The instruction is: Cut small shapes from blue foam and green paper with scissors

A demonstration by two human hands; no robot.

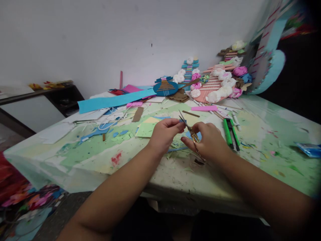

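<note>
My right hand [209, 142] is closed round a small pair of gold scissors [188, 129], whose blades point up and to the left. My left hand [164, 134] is closed in a pinch right at the blades, holding something too small to make out. Both hands hover over the middle of a paint-stained table [87, 157], just above a blue foam scrap [194, 135] and a light green paper sheet [146, 130].
A green utility knife [230, 134] lies right of my hands. A long blue foam strip [115, 100], pink strip [203, 108], sticks and paper scraps litter the table. Finished crafts with paper flowers [215, 83] lean on the wall. A blue packet [309, 149] lies far right.
</note>
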